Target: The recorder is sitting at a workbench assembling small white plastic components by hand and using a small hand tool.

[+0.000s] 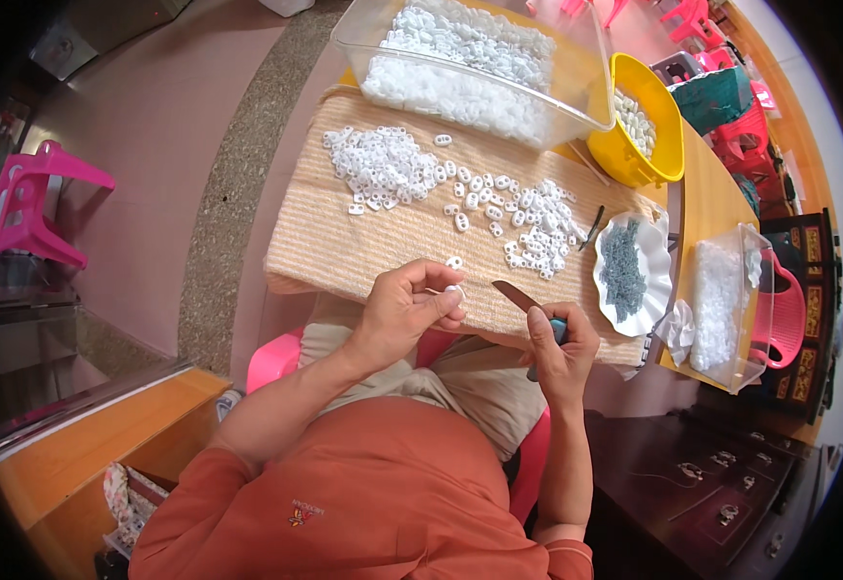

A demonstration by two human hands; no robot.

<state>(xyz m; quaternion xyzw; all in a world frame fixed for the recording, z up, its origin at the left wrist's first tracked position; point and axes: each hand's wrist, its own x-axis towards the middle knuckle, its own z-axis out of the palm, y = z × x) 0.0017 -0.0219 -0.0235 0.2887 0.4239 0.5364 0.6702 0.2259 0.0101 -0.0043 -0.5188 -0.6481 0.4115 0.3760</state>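
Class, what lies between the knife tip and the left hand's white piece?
Only bare striped cloth separates knife and white piece in the head view.

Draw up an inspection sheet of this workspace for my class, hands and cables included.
Surface: striped cloth, partly covered.
Job's things: white pieces in two heaps, loose ones between; a knife.
Clutter: clear bin and yellow basin, both holding pale pieces; fluted white dish of grey bits; slim dark tool.
Left hand: pinches one white piece.
Right hand: holds the knife.
Cables: nothing clearly seen.
Surroundings: pink stool at left, clear tub at right.
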